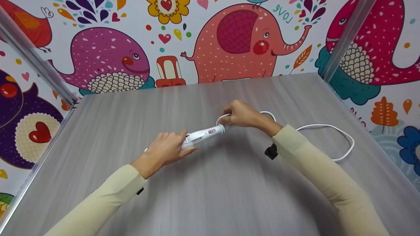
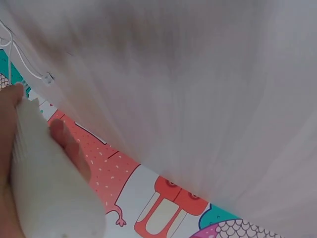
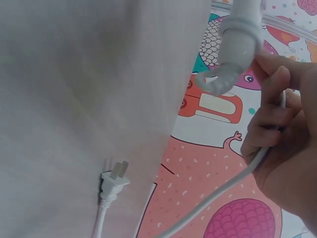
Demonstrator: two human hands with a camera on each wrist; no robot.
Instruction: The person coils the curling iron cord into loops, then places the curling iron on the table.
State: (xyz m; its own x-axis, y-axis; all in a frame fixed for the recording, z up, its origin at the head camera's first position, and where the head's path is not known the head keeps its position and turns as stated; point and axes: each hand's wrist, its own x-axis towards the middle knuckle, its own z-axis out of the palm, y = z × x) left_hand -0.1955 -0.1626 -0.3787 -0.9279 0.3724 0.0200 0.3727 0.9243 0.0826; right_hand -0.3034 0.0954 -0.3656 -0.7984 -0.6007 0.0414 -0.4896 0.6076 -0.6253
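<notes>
My left hand (image 1: 167,147) grips the body of a white corded hand appliance (image 1: 205,135), a slim handle with a small switch panel near its end. In the left wrist view its wide, smooth white body (image 2: 54,183) fills the palm between thumb and fingers. My right hand (image 1: 241,114) is at the handle's cord end, fingers curled round the white power cord (image 3: 237,179). Beside those fingers, the right wrist view shows the handle's end (image 3: 237,49) with a small hanging loop (image 3: 220,82). The appliance's exact kind cannot be told.
A two-prong plug (image 3: 114,184) lies on the grey wood-grain table (image 1: 229,190). More cord (image 1: 347,141) loops across the table's right side, partly behind the right sleeve. Printed cartoon panels (image 1: 236,42) and metal posts (image 1: 347,39) border the table.
</notes>
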